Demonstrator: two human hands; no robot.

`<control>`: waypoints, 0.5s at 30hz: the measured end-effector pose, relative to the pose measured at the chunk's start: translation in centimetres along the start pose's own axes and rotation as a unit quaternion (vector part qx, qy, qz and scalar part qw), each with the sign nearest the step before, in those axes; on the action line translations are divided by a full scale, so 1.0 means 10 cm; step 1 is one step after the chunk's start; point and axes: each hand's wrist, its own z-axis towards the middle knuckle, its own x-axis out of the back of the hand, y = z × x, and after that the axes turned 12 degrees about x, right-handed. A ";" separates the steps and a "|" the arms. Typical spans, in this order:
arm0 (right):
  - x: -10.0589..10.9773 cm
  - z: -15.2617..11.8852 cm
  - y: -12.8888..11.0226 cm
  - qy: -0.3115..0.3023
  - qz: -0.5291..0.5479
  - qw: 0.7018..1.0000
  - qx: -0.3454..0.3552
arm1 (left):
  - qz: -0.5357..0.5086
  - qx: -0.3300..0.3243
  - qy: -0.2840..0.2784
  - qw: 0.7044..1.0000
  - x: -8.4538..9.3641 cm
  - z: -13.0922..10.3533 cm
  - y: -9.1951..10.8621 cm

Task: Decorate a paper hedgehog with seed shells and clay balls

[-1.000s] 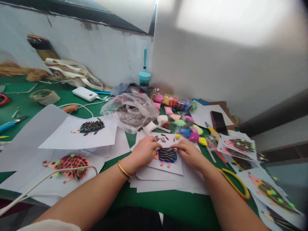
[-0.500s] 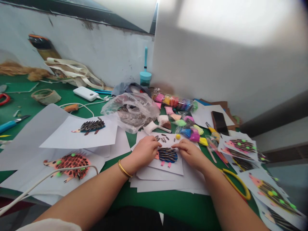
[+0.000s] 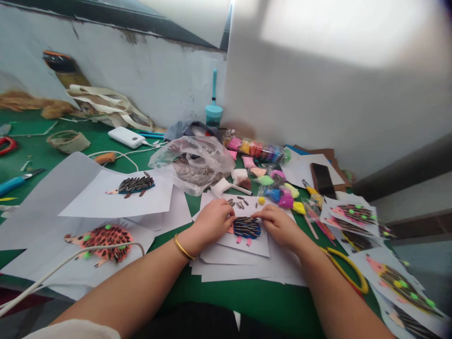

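A hedgehog picture (image 3: 246, 228), with a blue clay body covered in rows of sunflower seeds and a pink face and feet, lies on white paper in front of me. My left hand (image 3: 215, 220) is at the hedgehog's head end, fingers bent and fingertips together; whatever they hold, if anything, is hidden. From the other side my right hand (image 3: 280, 225) reaches in, its index finger stretched out to the body's upper right edge. Loose sunflower seeds (image 3: 240, 204) and a small yellow clay ball (image 3: 261, 200) lie on the paper just beyond.
A clear plastic bag (image 3: 197, 165) of seeds and several packets of coloured clay (image 3: 278, 194) lie behind the paper. Other hedgehog pictures sit left (image 3: 106, 242) and right (image 3: 402, 282). Yellow-handled scissors (image 3: 349, 270) rest by my right forearm; a white cable (image 3: 70, 256) crosses the left papers.
My left fingertips have drawn slightly back and down toward the hedgehog's head and closed together. My right hand has stayed nearly still at the upper right edge.
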 end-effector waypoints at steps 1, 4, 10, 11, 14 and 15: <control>0.00 0.00 0.00 0.000 -0.001 1.000 0.001 | 0.000 -0.002 -0.001 1.000 0.00 0.00 0.00; 0.00 0.00 0.00 0.002 0.001 1.000 -0.001 | 0.000 -0.003 -0.004 1.000 0.00 0.00 -0.01; 0.02 -0.05 0.02 0.056 0.007 0.998 -0.037 | 0.001 -0.002 -0.002 1.000 0.00 0.01 -0.01; 0.03 -0.06 0.02 0.067 0.010 0.996 -0.054 | 0.001 -0.002 0.000 1.000 0.00 0.01 -0.01; 0.04 -0.13 0.00 0.087 0.038 0.988 -0.120 | -0.004 -0.003 0.007 1.000 -0.01 0.01 -0.03; 0.04 -0.16 -0.01 0.088 0.049 0.985 -0.137 | -0.007 -0.002 0.011 1.000 -0.02 0.01 -0.03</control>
